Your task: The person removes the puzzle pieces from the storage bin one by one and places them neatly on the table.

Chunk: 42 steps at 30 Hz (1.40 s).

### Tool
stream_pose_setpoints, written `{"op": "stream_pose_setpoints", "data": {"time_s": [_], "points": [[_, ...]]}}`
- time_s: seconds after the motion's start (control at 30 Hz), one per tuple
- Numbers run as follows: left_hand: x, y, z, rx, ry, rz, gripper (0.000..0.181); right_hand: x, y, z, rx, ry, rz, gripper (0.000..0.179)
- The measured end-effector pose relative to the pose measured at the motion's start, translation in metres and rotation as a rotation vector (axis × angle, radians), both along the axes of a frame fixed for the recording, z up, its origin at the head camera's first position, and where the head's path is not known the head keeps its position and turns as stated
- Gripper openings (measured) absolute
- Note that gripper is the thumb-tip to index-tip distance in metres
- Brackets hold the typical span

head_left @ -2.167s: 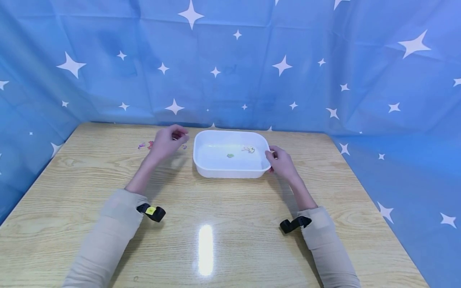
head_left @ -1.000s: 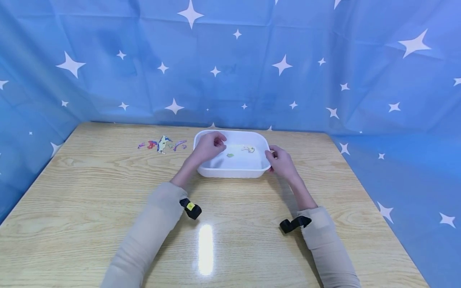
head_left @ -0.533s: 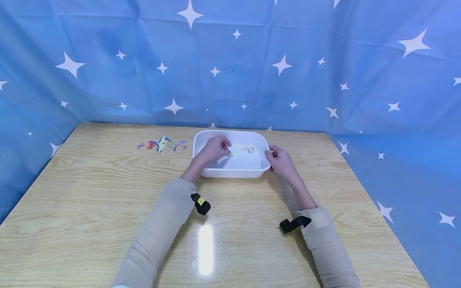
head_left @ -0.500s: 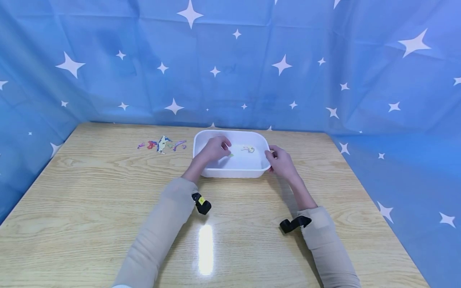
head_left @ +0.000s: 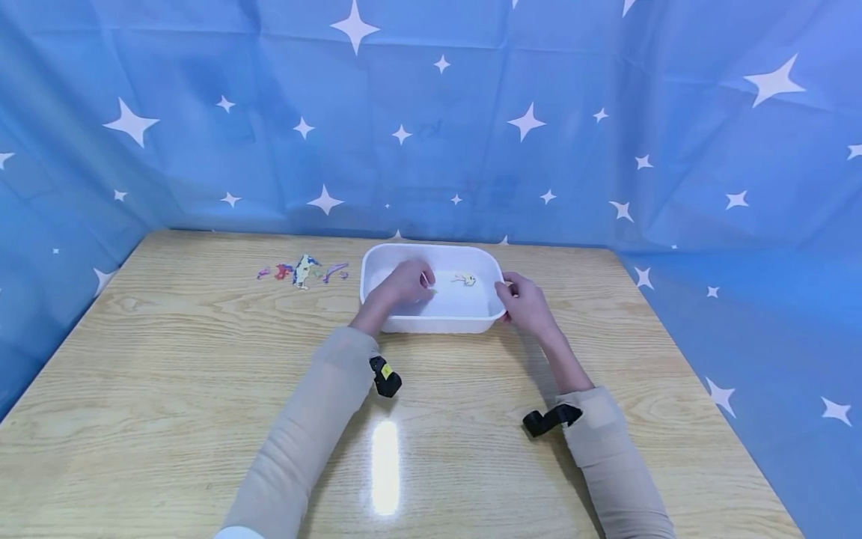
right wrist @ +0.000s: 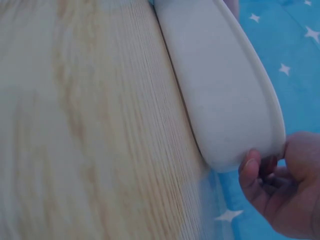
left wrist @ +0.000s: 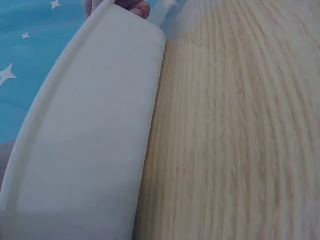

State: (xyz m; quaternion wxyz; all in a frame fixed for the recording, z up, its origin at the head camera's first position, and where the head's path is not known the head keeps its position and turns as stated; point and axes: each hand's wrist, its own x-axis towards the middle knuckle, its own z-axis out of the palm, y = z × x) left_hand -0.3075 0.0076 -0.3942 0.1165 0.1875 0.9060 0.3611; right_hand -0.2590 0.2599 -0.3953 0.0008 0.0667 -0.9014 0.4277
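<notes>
A white rectangular plastic tub (head_left: 438, 325) stands at the back of the table. My right hand (head_left: 528, 305) grips its right end, thumb over the rim; the right wrist view shows the fingers (right wrist: 250, 167) below the rim against the outer wall. Inside the tub, my left hand (head_left: 406, 283) reaches down with bent fingers over the spot of a small green piece. That piece is almost wholly covered, and whether the fingers pinch it is hidden. A small pale yellow cut-out figure (head_left: 466, 279) lies in the tub, right of the left hand.
Left of the tub lie several small flat cut-outs: a blue and pale bird-like figure (head_left: 305, 271), a red one (head_left: 282, 271) and a purple strip (head_left: 334, 271). A blue star-patterned curtain (head_left: 431, 172) hangs behind the wooden table (head_left: 168, 419).
My left hand has come from the cut-outs on the table into the tub, then moved slightly right and down over the green piece. My right hand keeps its hold on the tub.
</notes>
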Motion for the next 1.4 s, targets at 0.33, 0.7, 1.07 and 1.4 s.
{"op": "stream_pose_setpoints", "data": {"time_s": [0.33,0.7,1.07,1.4], "points": [[0.001,-0.002,-0.004,0.025,-0.007,0.006,0.009,0.000,-0.002,0.001,-0.004,0.004,0.004,0.042],[0.001,-0.005,0.000,0.075,0.037,-0.024,0.004,0.000,-0.001,-0.001,0.000,0.005,0.004,0.041],[0.006,-0.020,0.014,0.200,0.080,-0.049,0.009,-0.001,-0.001,-0.002,0.001,0.004,0.004,0.042],[0.015,-0.037,0.026,0.325,0.135,-0.042,0.010,0.000,-0.001,-0.003,0.005,-0.002,-0.007,0.043]]}}
